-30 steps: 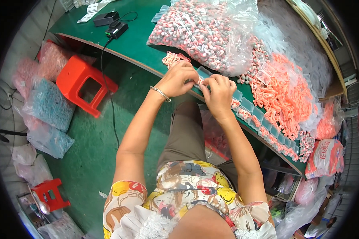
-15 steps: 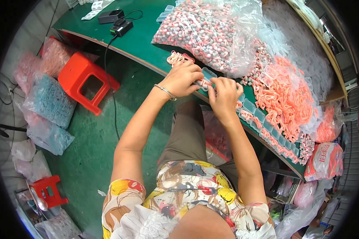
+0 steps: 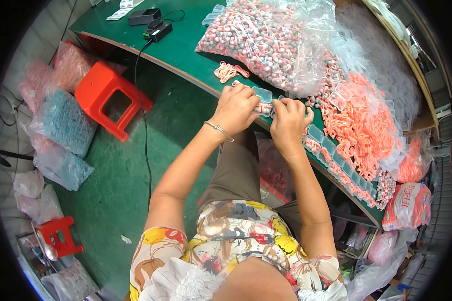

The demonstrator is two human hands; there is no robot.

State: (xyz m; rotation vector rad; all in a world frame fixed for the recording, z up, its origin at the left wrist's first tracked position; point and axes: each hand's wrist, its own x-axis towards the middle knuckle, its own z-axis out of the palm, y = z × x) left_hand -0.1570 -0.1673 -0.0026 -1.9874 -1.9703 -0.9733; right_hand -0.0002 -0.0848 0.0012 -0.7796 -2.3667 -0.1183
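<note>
My left hand and my right hand meet at the near edge of a green table. Both pinch a small clear plastic case with a pink piece inside it. A thin bracelet sits on my left wrist. A row of small clear cases filled with pink parts runs along the table edge to the right of my right hand. A few loose pink cords lie just beyond my left hand.
A big clear bag of pink and grey parts and a heap of orange-pink pieces cover the table. Black adapters sit far left. A red stool, a smaller red stool and bags stand on the green floor.
Both hands stayed together at the table edge, shifting slightly while working the small case; the view moved a little.
</note>
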